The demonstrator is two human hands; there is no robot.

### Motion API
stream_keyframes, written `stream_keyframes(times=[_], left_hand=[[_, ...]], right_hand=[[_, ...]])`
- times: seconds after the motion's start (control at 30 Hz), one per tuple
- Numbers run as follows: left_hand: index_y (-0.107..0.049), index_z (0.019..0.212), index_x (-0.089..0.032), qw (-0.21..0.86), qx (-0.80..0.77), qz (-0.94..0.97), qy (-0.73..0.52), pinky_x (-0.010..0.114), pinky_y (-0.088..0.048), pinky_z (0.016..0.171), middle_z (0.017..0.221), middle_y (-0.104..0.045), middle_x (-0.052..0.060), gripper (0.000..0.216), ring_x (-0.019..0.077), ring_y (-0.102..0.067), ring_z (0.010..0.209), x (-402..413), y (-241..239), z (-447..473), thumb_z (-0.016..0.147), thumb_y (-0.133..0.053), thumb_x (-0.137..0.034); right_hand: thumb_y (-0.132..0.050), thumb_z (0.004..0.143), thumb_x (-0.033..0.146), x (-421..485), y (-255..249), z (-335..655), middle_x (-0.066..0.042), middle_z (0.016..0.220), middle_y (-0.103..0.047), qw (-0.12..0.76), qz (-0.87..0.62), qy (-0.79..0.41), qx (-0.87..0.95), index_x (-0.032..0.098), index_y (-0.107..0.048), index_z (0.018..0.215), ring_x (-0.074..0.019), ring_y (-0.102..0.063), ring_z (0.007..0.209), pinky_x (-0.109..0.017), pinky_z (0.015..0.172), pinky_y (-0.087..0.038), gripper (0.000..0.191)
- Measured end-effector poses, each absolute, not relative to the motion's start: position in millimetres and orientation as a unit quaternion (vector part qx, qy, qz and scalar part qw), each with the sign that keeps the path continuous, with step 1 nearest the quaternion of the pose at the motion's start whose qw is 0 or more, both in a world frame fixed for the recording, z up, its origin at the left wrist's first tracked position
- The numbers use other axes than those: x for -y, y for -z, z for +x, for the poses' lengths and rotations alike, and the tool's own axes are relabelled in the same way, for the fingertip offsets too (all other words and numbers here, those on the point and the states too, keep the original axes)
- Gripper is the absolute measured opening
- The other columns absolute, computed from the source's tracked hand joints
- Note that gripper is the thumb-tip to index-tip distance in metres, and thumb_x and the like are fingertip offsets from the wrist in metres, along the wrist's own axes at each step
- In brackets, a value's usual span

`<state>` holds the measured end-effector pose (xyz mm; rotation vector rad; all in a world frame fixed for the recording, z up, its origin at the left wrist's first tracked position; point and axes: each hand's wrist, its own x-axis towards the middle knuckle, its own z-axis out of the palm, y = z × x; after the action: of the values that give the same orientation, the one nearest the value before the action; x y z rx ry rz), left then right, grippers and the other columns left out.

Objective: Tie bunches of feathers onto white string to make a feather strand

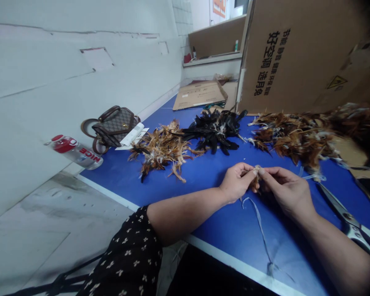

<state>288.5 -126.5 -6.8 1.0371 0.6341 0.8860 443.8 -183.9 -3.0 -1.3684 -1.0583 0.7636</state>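
Note:
Over the blue table, my left hand and my right hand meet fingertip to fingertip. Both are closed in a pinch on a small bunch of brown feathers, mostly covered by my fingers. A thin pale string runs from below my left hand across the tabletop towards the front edge. To the right of my right hand lies a pair of scissors, partly behind my forearm. Beyond that hand spreads a pile of brown feather bunches, with pale string ends at its near side.
Black feathers and tan feathers lie in piles on the blue table. At the left are a handbag, white papers and a tilted bottle. A large cardboard sheet stands at the back right.

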Motion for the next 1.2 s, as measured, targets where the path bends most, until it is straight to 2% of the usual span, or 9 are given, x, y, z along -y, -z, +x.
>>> stream_keyframes(times=[0.2,0.43,0.63,0.73,0.83,0.9,1.0,1.1,1.2], left_hand=[[-0.062,0.095,-0.018,0.735,-0.304,0.448,-0.407,0.027,-0.051,0.061,0.069,-0.069,-0.001,0.058,0.0122,-0.063,0.058,125,8,290,0.078,-0.094,-0.064],[-0.065,0.097,-0.017,0.748,-0.312,0.408,-0.42,0.027,-0.051,0.06,0.076,-0.071,0.0,0.05,0.0134,-0.066,0.062,122,10,291,0.082,-0.095,-0.053],[-0.068,0.098,-0.017,0.664,-0.371,0.392,-0.517,0.025,-0.054,0.081,0.086,-0.073,-0.001,0.027,0.0105,-0.064,0.077,116,10,290,0.096,-0.086,-0.037],[-0.067,0.098,-0.018,0.616,-0.386,0.399,-0.558,0.024,-0.054,0.086,0.091,-0.074,0.0,0.013,0.0106,-0.066,0.083,108,4,287,0.104,-0.073,-0.027],[-0.068,0.098,-0.017,0.593,-0.388,0.4,-0.581,0.025,-0.054,0.091,0.094,-0.077,0.002,0.009,0.0119,-0.07,0.091,104,-2,284,0.105,-0.071,-0.023],[-0.069,0.098,-0.017,0.593,-0.369,0.398,-0.594,0.027,-0.054,0.096,0.097,-0.08,0.004,0.013,0.0133,-0.073,0.095,105,-4,284,0.103,-0.075,-0.027],[-0.067,0.097,-0.017,0.625,-0.308,0.404,-0.593,0.032,-0.057,0.098,0.096,-0.081,0.006,0.031,0.016,-0.077,0.094,112,-6,284,0.097,-0.085,-0.043],[-0.063,0.097,-0.018,0.689,-0.266,0.405,-0.538,0.033,-0.061,0.086,0.087,-0.078,0.003,0.051,0.0172,-0.077,0.083,123,-6,283,0.086,-0.094,-0.057],[-0.061,0.097,-0.018,0.736,-0.249,0.403,-0.485,0.033,-0.06,0.077,0.082,-0.075,0.0,0.06,0.0151,-0.074,0.072,131,-6,282,0.077,-0.099,-0.061]], right_hand=[[-0.096,0.072,0.079,182,0,442,-0.004,0.069,-0.08,0.583,-0.588,-0.326,0.455,0.024,-0.086,0.091,-0.0169,-0.069,0.054,-0.027,0.049,-0.058,0.059],[-0.091,0.077,0.081,181,6,443,-0.002,0.063,-0.075,0.577,-0.594,-0.313,0.465,0.023,-0.083,0.091,-0.0167,-0.066,0.052,-0.028,0.051,-0.057,0.06],[-0.088,0.082,0.08,181,5,449,-0.001,0.061,-0.073,0.564,-0.619,-0.281,0.468,0.024,-0.082,0.092,-0.0173,-0.064,0.052,-0.029,0.051,-0.053,0.057],[-0.08,0.087,0.081,179,9,453,-0.001,0.059,-0.072,0.532,-0.641,-0.264,0.487,0.024,-0.08,0.093,-0.0172,-0.062,0.05,-0.029,0.05,-0.051,0.057],[-0.072,0.092,0.08,176,15,457,0.0,0.054,-0.067,0.497,-0.663,-0.245,0.504,0.023,-0.08,0.091,-0.0163,-0.056,0.045,-0.029,0.044,-0.044,0.058],[-0.071,0.093,0.078,174,19,461,-0.001,0.055,-0.068,0.479,-0.673,-0.232,0.514,0.023,-0.082,0.089,-0.0168,-0.055,0.045,-0.03,0.044,-0.042,0.057],[-0.075,0.09,0.073,171,23,470,-0.006,0.067,-0.077,0.452,-0.69,-0.184,0.535,0.023,-0.085,0.085,-0.0218,-0.065,0.056,-0.035,0.054,-0.05,0.051],[-0.075,0.089,0.066,169,25,477,-0.01,0.079,-0.08,0.437,-0.698,-0.121,0.555,0.025,-0.088,0.086,-0.0293,-0.072,0.073,-0.043,0.07,-0.057,0.043],[-0.069,0.095,0.059,170,21,476,-0.013,0.089,-0.079,0.436,-0.69,-0.076,0.572,0.023,-0.091,0.102,-0.0326,-0.072,0.085,-0.049,0.082,-0.06,0.042]])
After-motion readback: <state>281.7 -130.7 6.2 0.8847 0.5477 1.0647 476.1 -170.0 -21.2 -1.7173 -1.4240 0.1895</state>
